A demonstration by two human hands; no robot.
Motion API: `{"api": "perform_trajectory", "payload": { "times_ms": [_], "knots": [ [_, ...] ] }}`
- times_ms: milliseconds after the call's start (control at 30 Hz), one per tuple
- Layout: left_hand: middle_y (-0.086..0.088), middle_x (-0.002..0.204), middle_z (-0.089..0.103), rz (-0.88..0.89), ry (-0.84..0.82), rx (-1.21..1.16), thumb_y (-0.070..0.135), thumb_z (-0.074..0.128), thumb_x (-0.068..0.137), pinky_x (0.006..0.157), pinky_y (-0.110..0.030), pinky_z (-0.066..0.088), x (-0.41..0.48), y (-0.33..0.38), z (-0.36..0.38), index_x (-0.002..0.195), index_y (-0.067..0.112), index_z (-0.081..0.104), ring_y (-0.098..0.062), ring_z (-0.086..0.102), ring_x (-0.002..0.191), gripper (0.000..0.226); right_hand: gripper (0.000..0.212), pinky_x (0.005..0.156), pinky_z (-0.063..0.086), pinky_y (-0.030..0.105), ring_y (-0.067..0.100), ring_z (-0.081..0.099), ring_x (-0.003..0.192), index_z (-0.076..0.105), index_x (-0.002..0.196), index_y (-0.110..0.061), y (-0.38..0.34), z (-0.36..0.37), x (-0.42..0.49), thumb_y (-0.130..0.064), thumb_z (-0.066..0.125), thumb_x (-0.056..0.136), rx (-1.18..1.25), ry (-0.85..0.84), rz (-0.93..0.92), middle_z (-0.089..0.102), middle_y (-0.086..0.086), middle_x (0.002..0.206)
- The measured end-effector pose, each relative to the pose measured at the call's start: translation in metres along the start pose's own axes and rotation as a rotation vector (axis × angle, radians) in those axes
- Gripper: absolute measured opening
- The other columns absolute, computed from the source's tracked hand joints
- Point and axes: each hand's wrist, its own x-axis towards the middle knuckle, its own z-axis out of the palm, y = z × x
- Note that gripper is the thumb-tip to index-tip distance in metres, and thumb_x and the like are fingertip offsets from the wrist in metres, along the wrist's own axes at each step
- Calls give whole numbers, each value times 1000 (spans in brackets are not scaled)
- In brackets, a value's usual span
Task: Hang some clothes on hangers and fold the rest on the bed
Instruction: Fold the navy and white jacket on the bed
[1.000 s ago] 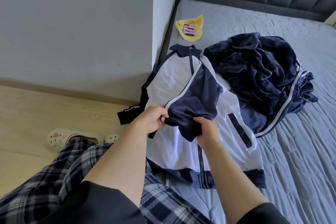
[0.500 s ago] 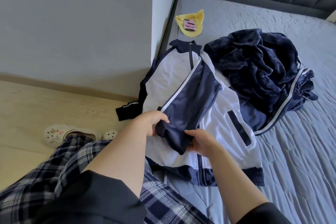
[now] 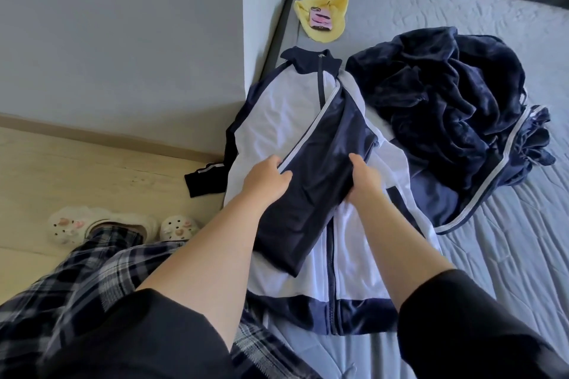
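A white and navy zip jacket (image 3: 277, 120) lies face up on the grey bed (image 3: 508, 255), collar toward the headboard. Its navy right sleeve (image 3: 323, 163) is folded diagonally across the chest. My left hand (image 3: 268, 177) grips the sleeve's left edge along the white stripe. My right hand (image 3: 363, 178) holds the sleeve's right edge, fingers curled on the fabric. The jacket's other sleeve (image 3: 204, 180) hangs off the bed's side toward the floor. A crumpled pile of dark navy clothes (image 3: 446, 108) lies to the right of the jacket.
A yellow cloth (image 3: 323, 14) with a small pink item on it sits near the bed's top corner. A grey wall (image 3: 123, 40) stands on the left. Wooden floor (image 3: 77, 169) and my white clogs (image 3: 70, 224) are beside the bed.
The bunched sleeve has been drawn straight and laid flat down the jacket's front. Both hands moved up along it to its edges. The view shifted slightly downward.
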Motion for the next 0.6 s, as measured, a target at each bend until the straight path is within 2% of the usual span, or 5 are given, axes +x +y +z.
{"api": "perform_trajectory", "payload": {
  "times_ms": [167,333,400,500,600],
  "knots": [
    [0,128,57,19,-6,-120,31,55,92,85,-26,40,54,27,16,135,16,47,-18,54,109,46,48,86,53,36,24,63,97,57,124,-8,-48,2,49,-42,56,90,7,-30,-69,64,5,109],
    [5,94,59,-42,-32,-390,30,58,89,75,-25,40,107,74,40,108,17,62,-17,56,91,23,45,87,52,36,20,63,90,54,131,-9,-81,0,87,-40,45,99,166,-179,-8,62,9,119],
    [-3,79,59,-15,-48,-356,27,55,92,68,-28,41,124,95,48,92,14,63,-24,56,83,16,39,91,52,43,27,68,97,65,117,-13,-98,-9,101,-42,58,92,214,-110,10,70,9,112],
    [-19,93,62,-76,-79,-342,19,49,96,71,-34,54,145,109,57,97,1,66,-35,57,86,24,21,76,58,46,22,72,75,70,85,-13,-122,-34,123,-34,68,87,271,94,-111,75,4,83],
    [-16,95,58,-125,-133,-301,9,50,93,38,-17,45,152,104,64,101,-4,64,-26,53,69,20,20,87,54,46,21,69,91,62,81,-13,-121,-45,135,-32,67,88,282,137,-123,71,3,105]
  ]
}}
